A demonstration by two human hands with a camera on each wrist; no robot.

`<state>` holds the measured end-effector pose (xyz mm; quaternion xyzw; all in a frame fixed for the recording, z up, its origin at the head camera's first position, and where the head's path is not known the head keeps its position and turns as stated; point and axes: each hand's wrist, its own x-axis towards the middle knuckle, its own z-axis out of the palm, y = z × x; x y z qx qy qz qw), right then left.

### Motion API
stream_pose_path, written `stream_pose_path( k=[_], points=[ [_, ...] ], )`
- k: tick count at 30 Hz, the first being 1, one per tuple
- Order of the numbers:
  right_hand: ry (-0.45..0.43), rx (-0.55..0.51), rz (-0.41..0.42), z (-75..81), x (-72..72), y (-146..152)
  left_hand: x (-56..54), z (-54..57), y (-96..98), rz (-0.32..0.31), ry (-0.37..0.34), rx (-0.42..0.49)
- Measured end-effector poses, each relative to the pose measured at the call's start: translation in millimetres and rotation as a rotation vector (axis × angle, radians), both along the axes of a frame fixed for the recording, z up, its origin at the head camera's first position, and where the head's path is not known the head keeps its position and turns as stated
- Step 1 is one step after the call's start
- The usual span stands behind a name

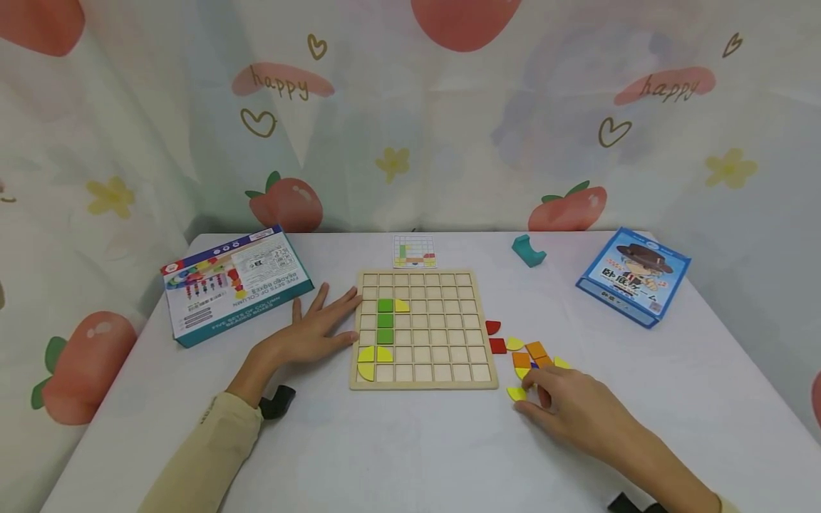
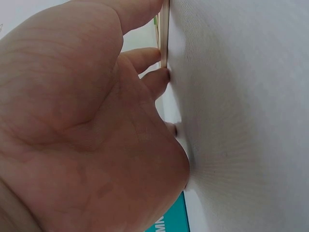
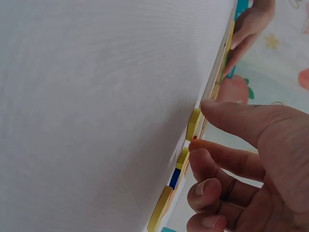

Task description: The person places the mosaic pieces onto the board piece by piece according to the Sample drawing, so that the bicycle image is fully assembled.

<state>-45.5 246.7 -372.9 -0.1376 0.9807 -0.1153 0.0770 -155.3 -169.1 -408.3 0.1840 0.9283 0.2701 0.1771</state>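
Note:
A wooden grid board [image 1: 423,386] lies flat mid-table, with three green square tiles [image 1: 385,320] and several yellow quarter-circle tiles [image 1: 366,371] in its left cells. Against the board's left edge rests my left hand [image 1: 314,333], palm down with fingers spread; in the left wrist view its fingertips touch the wooden rim [image 2: 164,38]. Right of the board, my right hand [image 1: 574,406] pinches a loose yellow quarter-circle tile [image 1: 516,394] low at the table, between thumb and index finger. The right wrist view shows that tile [image 3: 193,124] between the two fingertips, other fingers curled.
Loose orange tiles [image 1: 536,350], a red square [image 1: 497,346], a red quarter-circle [image 1: 493,327] and more yellow tiles lie right of the board. A pattern card [image 1: 414,251] is behind it. A colourful box [image 1: 237,285], teal curved piece [image 1: 529,251] and blue box [image 1: 635,276] stand farther back.

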Motion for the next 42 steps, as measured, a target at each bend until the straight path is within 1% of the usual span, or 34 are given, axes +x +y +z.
stream_pose_path(
  k=[10,15,20,31,38,42],
  points=[
    [0.003,0.022,-0.030,-4.5,-0.2,-0.8,-0.3,0.4,-0.6,-0.006,0.006,-0.003],
    [0.017,0.021,-0.018,-5.3,-1.5,-2.5,-0.8,-1.9,-1.2,-0.002,-0.001,-0.001],
    [0.000,0.030,-0.011,-5.4,-2.5,-4.2,-1.4,-3.6,-2.0,-0.008,0.006,-0.002],
    [-0.032,0.038,0.031,-2.7,-1.0,-5.6,0.9,0.2,-1.0,-0.014,0.013,0.010],
    [-0.052,0.036,0.053,-2.2,-1.7,-7.7,0.9,-0.6,-0.9,-0.007,0.009,0.017],
    [-0.042,0.030,0.058,-2.0,-1.4,-7.5,0.9,-1.2,-1.1,-0.008,0.013,0.016]
  ],
)
